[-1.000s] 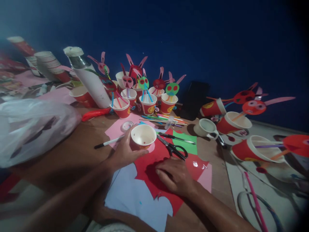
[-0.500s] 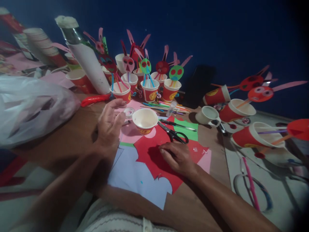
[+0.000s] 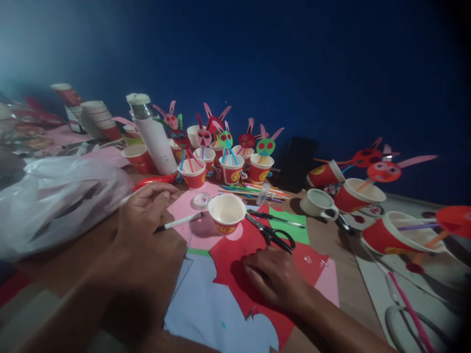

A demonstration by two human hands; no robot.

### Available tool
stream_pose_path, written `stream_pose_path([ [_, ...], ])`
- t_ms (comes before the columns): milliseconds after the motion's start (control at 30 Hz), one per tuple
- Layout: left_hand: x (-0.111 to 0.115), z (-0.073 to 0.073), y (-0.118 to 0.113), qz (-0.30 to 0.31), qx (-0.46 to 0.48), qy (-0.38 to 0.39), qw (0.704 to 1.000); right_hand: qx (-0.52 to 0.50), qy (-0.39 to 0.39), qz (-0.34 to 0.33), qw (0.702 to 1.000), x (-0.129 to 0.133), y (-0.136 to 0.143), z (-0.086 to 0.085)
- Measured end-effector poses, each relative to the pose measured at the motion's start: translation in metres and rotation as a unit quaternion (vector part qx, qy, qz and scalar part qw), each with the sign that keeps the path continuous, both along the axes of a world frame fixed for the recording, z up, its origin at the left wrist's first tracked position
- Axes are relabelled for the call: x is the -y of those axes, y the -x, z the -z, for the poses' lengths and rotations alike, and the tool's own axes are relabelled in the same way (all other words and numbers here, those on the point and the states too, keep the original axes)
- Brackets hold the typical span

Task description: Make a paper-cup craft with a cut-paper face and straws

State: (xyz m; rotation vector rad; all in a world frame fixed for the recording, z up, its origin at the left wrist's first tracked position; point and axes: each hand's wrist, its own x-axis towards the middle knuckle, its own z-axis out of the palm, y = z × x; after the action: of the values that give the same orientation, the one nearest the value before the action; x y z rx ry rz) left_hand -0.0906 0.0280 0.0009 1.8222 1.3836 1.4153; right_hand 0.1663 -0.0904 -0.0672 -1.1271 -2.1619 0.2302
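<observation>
My left hand (image 3: pixel 145 208) hovers left of the pink paper, fingers loosely bent and apart, holding nothing I can see. A marker (image 3: pixel 182 221) lies just to its right. My right hand (image 3: pixel 274 274) rests with curled fingers on the red paper (image 3: pixel 231 267); its fingertips are turned under, and nothing shows in them. An upright paper cup (image 3: pixel 227 215) stands between the hands, farther back. Black-handled scissors (image 3: pixel 272 235) lie beyond my right hand, beside a pen (image 3: pixel 277 218) on green paper. A tape roll (image 3: pixel 201 200) sits left of the cup.
Red cups with paper animal faces on straws (image 3: pixel 231 169) stand at the back, others at the right. A mug (image 3: pixel 319 203), loose straws (image 3: pixel 257 191), a white bottle (image 3: pixel 156 142), a plastic bag (image 3: pixel 69 201), a dark phone (image 3: pixel 298 164) and blue-white paper (image 3: pixel 206 304) are also around.
The camera view has tilted up, so the table appears lower. My left hand has moved left, away from the cup, uncovering the marker. My right hand stays on the red paper.
</observation>
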Motion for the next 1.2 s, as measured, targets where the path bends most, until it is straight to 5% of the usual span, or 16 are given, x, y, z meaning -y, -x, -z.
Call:
stream_pose_path([
  [167,-0.020,0.010,-0.004,0.051,-0.095,0.006,0.994,0.025,-0.012,0.005,1.000,-0.001,0.004,0.002],
  [400,-0.024,0.039,-0.013,0.121,-0.238,-0.176,0.948,0.048,-0.029,0.000,0.998,-0.003,0.006,0.002],
  [567,-0.024,0.049,0.004,0.126,-0.271,-0.130,0.945,0.083,-0.027,-0.004,0.996,-0.004,0.007,0.002],
  [800,-0.003,0.032,-0.004,0.122,-0.235,-0.143,0.954,0.058,-0.034,-0.020,0.998,-0.004,0.005,0.002],
  [967,0.045,0.017,-0.015,0.287,-0.166,-0.178,0.927,-0.099,0.061,0.013,0.993,0.001,0.008,-0.011],
  [1067,0.061,0.017,-0.024,0.370,-0.202,-0.157,0.893,-0.201,0.082,0.034,0.976,0.004,0.013,-0.022],
  [1200,0.064,0.020,-0.036,0.402,-0.197,-0.122,0.885,-0.244,0.064,0.050,0.966,0.004,0.016,-0.028],
])
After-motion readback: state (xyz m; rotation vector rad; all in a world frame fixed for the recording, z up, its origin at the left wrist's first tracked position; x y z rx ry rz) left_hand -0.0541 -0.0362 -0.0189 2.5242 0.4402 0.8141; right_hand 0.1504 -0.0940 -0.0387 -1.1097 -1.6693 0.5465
